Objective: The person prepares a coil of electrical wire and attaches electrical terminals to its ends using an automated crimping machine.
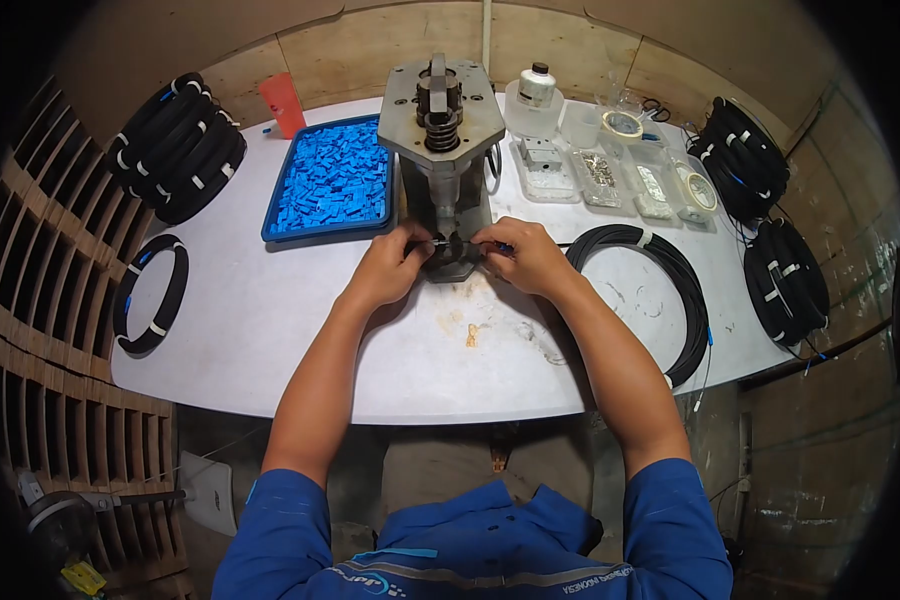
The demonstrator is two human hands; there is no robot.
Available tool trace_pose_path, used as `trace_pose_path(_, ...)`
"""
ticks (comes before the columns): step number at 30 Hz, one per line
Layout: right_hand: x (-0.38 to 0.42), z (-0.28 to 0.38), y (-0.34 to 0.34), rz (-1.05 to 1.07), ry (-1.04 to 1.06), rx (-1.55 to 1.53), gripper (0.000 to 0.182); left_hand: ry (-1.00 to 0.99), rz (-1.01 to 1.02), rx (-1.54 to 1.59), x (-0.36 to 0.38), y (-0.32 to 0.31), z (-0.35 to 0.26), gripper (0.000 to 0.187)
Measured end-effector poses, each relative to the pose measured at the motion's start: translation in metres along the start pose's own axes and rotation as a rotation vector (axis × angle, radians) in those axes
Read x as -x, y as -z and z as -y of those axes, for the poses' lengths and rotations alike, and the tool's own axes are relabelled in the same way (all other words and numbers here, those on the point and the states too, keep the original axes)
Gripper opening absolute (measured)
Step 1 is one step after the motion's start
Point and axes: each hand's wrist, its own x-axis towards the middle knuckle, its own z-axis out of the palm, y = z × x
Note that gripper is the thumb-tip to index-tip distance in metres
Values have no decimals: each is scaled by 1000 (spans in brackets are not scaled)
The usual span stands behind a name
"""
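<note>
A grey metal hand press (445, 110) with a spring and a vertical ram stands in the middle of the table. At its lower jaw, my left hand (392, 266) is closed in a pinch from the left side; the small piece at its fingertips is too hidden to name. From the right, my right hand (526, 260) pinches the end of a black cable close to the same jaw. That cable runs to a large black cable coil (692, 290), tied with white bands, lying just right of my right forearm.
Left of the press sits a dark tray (270, 236) of small blue pieces. Stacked cable coils (178, 150) stand at far left, a single coil (152, 295) below. Clear containers (600, 190) of metal parts and a white bottle (536, 88) are behind right. More coils (785, 280) line the right edge.
</note>
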Motion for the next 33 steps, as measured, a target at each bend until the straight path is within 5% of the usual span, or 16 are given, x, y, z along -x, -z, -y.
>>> trace_pose_path(33, 1, 1, 1, 27, -45, -48, 32, -4, -5, -25, 0, 0, 2, 22)
